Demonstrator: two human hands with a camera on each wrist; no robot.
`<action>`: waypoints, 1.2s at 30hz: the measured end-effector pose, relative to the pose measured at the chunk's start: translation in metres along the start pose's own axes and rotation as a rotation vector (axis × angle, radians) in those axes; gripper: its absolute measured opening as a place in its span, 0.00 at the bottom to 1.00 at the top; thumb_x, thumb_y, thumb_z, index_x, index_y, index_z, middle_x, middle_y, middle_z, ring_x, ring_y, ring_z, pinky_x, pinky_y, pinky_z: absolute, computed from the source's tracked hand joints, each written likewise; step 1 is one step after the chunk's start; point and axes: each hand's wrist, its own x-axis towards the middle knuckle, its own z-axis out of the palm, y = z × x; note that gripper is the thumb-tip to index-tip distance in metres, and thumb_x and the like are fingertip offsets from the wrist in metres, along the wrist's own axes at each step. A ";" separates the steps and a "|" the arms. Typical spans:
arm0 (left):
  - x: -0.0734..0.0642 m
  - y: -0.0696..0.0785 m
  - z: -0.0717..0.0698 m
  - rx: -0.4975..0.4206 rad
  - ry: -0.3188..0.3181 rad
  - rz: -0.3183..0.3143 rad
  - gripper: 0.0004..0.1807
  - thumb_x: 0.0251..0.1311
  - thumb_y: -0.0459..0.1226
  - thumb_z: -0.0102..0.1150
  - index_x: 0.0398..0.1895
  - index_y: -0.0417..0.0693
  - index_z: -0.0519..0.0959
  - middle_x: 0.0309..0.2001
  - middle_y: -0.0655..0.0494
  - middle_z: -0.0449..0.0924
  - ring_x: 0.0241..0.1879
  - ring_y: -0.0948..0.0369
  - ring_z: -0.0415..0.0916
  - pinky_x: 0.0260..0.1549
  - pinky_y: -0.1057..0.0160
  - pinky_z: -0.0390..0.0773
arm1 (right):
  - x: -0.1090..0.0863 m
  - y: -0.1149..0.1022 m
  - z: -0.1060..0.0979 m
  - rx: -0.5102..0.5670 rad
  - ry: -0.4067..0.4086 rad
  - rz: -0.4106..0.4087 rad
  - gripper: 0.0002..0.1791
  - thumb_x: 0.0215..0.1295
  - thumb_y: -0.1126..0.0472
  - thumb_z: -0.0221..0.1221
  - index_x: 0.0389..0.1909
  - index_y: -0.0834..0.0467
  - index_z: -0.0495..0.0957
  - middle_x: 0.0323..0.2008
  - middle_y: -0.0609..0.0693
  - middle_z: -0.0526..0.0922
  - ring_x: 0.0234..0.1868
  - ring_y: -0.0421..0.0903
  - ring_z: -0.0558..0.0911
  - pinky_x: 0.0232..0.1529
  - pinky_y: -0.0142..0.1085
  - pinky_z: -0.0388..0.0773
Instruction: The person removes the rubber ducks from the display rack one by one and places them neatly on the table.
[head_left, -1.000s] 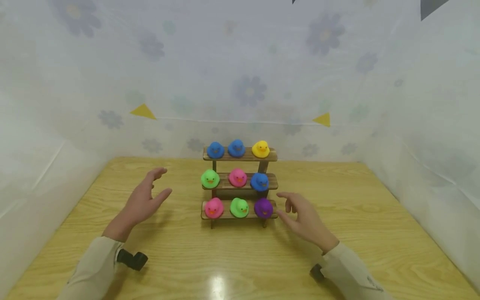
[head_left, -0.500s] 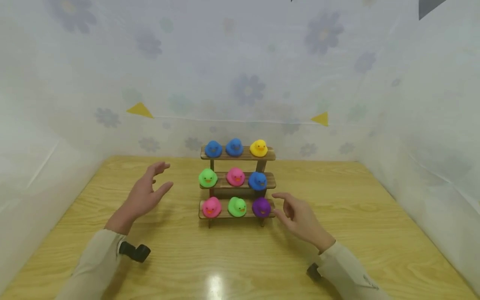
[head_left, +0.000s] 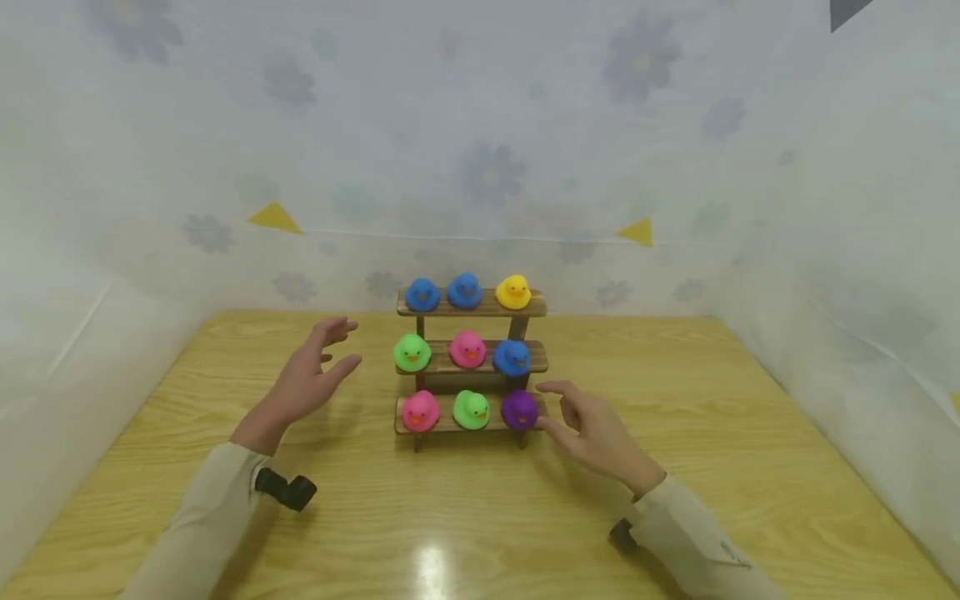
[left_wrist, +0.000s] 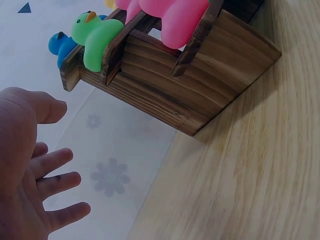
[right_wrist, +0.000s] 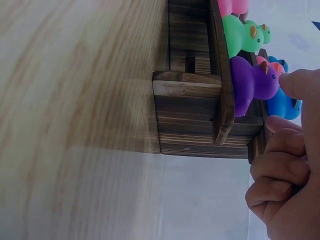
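A dark wooden three-step shelf (head_left: 487, 423) carries rubber ducks in three rows. At the lowest step's right end sits a purple duck (head_left: 519, 410). My right hand (head_left: 603, 437) hovers beside it, thumb and index finger spread; whether the thumb touches the duck I cannot tell. In the right wrist view the other fingers (right_wrist: 280, 167) are bent and hold nothing. A green duck (head_left: 471, 410) and a pink duck (head_left: 421, 412) share that step. Left of the shelf, my left hand (head_left: 303, 383) is in the air, thumb apart from the loosely bent fingers, holding nothing.
On the middle step are a green duck (head_left: 412, 353), a pink duck (head_left: 468, 350) and a blue duck (head_left: 512, 358). Two blue ducks and a yellow duck (head_left: 513, 292) top the shelf. Flower-patterned white sheeting (head_left: 491, 175) encloses the wooden table (head_left: 360, 517) behind and at the sides.
My left hand has moved right and slightly forward, closer to the shelf. The right hand has shifted slightly left, nearer the purple duck. The head view has shifted a little; the ducks keep their places.
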 end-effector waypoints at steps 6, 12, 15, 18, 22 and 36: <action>0.005 -0.001 0.005 -0.037 -0.020 -0.010 0.33 0.71 0.40 0.49 0.73 0.38 0.50 0.70 0.39 0.59 0.68 0.41 0.56 0.61 0.38 0.61 | 0.001 -0.003 0.000 0.031 -0.017 0.019 0.23 0.59 0.65 0.65 0.55 0.60 0.74 0.14 0.39 0.58 0.18 0.28 0.53 0.20 0.22 0.55; 0.006 0.002 0.006 -0.066 -0.037 -0.020 0.33 0.72 0.39 0.49 0.73 0.38 0.50 0.71 0.39 0.58 0.69 0.41 0.56 0.61 0.38 0.61 | 0.004 -0.006 0.002 0.044 -0.030 0.008 0.22 0.59 0.64 0.65 0.55 0.60 0.74 0.13 0.39 0.57 0.18 0.28 0.53 0.19 0.23 0.54; 0.007 0.004 0.007 -0.079 -0.040 -0.017 0.33 0.72 0.39 0.49 0.73 0.38 0.49 0.71 0.39 0.58 0.69 0.41 0.55 0.61 0.37 0.60 | 0.006 -0.007 0.003 0.065 -0.034 0.010 0.22 0.60 0.63 0.65 0.55 0.60 0.73 0.14 0.38 0.56 0.17 0.28 0.53 0.19 0.23 0.55; 0.010 0.004 0.009 -0.096 -0.039 -0.008 0.33 0.72 0.39 0.49 0.73 0.39 0.50 0.71 0.38 0.58 0.69 0.40 0.55 0.61 0.37 0.61 | 0.009 -0.009 0.004 0.075 -0.032 0.018 0.22 0.60 0.63 0.65 0.55 0.58 0.74 0.14 0.38 0.56 0.18 0.29 0.54 0.20 0.24 0.55; 0.014 0.004 0.013 -0.121 -0.064 0.000 0.32 0.72 0.39 0.47 0.74 0.39 0.49 0.71 0.38 0.57 0.69 0.40 0.55 0.62 0.38 0.60 | 0.008 -0.009 0.006 0.074 -0.035 0.016 0.22 0.59 0.64 0.66 0.55 0.59 0.73 0.14 0.38 0.57 0.17 0.28 0.55 0.20 0.23 0.55; 0.022 0.001 0.023 -0.219 -0.132 0.010 0.31 0.76 0.40 0.37 0.75 0.40 0.44 0.72 0.37 0.53 0.71 0.39 0.51 0.65 0.36 0.53 | 0.011 -0.012 0.010 0.110 -0.081 0.047 0.23 0.58 0.63 0.66 0.55 0.58 0.73 0.13 0.38 0.60 0.16 0.28 0.56 0.19 0.23 0.56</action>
